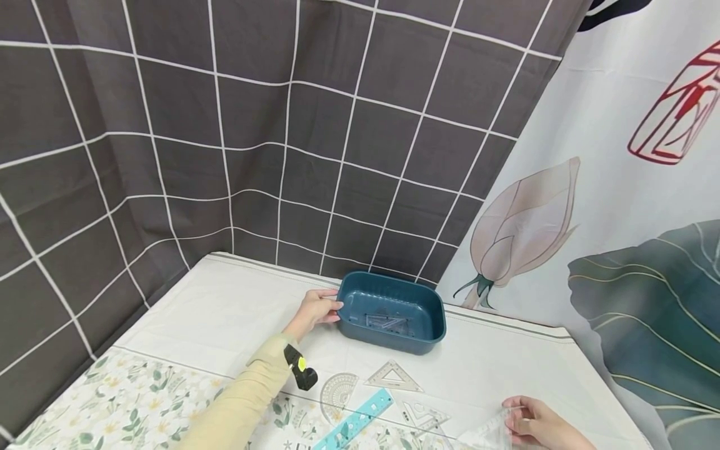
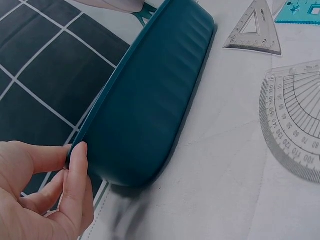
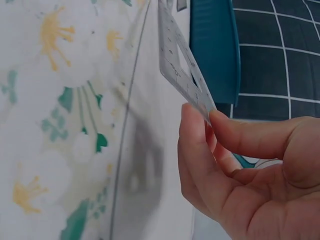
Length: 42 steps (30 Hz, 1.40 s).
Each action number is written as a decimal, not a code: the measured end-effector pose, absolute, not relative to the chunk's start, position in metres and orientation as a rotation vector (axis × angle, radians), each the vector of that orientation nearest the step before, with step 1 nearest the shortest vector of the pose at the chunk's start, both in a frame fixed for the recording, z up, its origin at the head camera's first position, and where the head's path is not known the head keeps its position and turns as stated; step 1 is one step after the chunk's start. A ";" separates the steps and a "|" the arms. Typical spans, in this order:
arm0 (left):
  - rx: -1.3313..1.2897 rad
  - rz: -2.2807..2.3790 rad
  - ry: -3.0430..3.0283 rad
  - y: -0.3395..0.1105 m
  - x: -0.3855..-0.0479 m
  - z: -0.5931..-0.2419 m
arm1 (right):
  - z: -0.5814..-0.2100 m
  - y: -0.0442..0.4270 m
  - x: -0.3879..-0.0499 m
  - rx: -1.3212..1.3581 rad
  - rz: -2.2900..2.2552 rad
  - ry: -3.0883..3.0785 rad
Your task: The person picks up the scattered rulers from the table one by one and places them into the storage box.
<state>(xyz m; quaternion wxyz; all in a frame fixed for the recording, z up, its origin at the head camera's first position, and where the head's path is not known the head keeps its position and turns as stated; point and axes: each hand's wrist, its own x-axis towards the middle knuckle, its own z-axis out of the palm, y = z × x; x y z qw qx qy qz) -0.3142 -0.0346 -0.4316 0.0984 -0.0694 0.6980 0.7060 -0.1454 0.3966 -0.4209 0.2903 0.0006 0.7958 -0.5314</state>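
Note:
A dark teal plastic basin (image 1: 388, 339) sits at the back of the table, with clear plastic pieces (image 1: 388, 323) lying inside. My left hand (image 1: 316, 308) pinches the basin's left rim between thumb and fingers; the left wrist view shows this grip close up. Low on the right, my right hand (image 1: 537, 423) holds a clear set square (image 3: 174, 70) by one corner, raised off the table. Between the hands lie a clear protractor (image 1: 336, 392), a small set square (image 1: 379, 377), a light-blue ruler (image 1: 360, 420) and another clear set square (image 1: 413, 417).
A white cloth (image 1: 225, 300) covers the table's back part, and a floral cloth (image 1: 152, 400) its front. Behind the basin hangs a dark grid-patterned curtain (image 1: 320, 112). On the right is a white curtain (image 1: 596, 206) printed with flowers and leaves.

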 end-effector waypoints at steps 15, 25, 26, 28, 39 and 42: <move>-0.216 2.078 2.030 -0.035 -0.313 -0.428 | -0.406 0.383 -0.163 0.062 -1.379 2.324; -0.209 2.071 2.045 -0.035 -0.312 -0.429 | -0.393 0.367 -0.181 0.029 -1.402 2.377; -0.204 2.073 2.047 -0.035 -0.312 -0.429 | -0.392 0.365 -0.183 0.020 -1.412 2.378; -0.203 2.077 2.048 -0.034 -0.313 -0.429 | -0.390 0.362 -0.187 0.005 -1.436 2.380; -0.218 2.069 2.057 -0.034 -0.313 -0.428 | -0.375 0.340 -0.213 -0.037 -1.636 2.349; -0.223 2.070 2.059 -0.034 -0.314 -0.429 | -0.373 0.334 -0.221 -0.013 -1.672 2.356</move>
